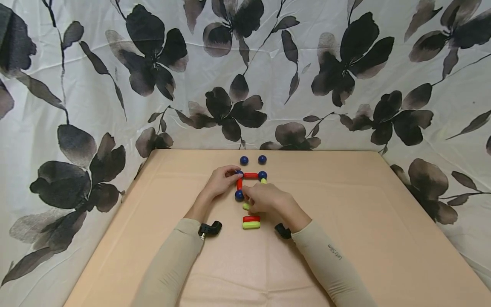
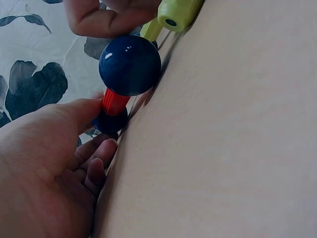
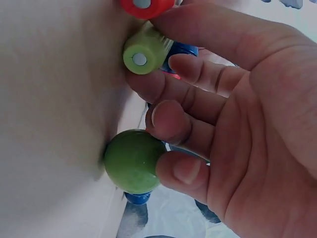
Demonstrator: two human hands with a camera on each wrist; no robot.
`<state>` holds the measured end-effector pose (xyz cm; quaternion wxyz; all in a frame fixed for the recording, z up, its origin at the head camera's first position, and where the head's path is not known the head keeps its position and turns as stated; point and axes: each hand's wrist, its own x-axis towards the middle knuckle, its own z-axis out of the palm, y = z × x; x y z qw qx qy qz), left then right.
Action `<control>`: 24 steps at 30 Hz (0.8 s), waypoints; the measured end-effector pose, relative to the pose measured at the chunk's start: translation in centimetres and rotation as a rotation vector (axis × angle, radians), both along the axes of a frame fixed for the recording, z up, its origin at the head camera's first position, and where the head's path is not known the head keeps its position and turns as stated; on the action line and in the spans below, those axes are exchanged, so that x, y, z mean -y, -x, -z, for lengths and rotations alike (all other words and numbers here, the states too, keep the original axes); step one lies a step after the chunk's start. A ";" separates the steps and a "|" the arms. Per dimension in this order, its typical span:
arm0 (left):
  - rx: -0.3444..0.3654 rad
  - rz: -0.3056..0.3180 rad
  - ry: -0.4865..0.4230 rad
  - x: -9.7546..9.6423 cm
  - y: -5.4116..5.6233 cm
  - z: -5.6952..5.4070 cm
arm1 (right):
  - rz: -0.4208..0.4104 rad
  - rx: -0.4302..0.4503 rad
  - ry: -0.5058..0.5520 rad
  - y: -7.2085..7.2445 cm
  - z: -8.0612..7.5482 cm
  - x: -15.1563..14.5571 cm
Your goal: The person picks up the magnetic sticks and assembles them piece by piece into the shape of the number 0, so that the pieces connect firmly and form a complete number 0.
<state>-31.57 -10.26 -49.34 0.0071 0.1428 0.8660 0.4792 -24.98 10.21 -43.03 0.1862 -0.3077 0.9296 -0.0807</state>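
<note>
My left hand pinches the far-left blue ball of a small frame of magnetic rods and balls. One red rod runs from it to another blue ball; a second red rod leads to the near-left blue ball. Curled fingers of my right hand pinch a yellow-green rod close to that near ball. Under the right fingers sits a green ball, hidden in the head view. Another yellow-green rod shows beside the right hand, partly covered.
Two loose blue balls lie beyond the frame near the table's back edge. On the near side, a loose red rod lies against a yellow-green rod. Floral cloth hangs behind the tan table.
</note>
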 end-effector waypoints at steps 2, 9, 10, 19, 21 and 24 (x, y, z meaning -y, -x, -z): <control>-0.003 0.000 0.007 0.0 0.0 0.0 | -0.005 0.003 0.004 0.0 0.0 -0.1; -0.016 0.001 0.009 0.1 0.1 0.0 | -0.048 0.104 0.219 0.7 -0.8 -1.6; -0.018 0.001 0.008 0.1 0.1 0.1 | -0.058 0.113 0.248 0.8 -1.0 -1.9; -0.011 -0.007 0.009 0.0 0.1 0.1 | -0.023 0.289 0.339 2.0 -2.1 -4.8; -0.012 -0.012 0.015 0.0 0.1 0.1 | -0.023 0.316 0.346 2.2 -2.0 -5.4; -0.011 -0.015 0.017 0.0 0.0 0.1 | -0.024 0.364 0.355 2.5 -1.8 -6.1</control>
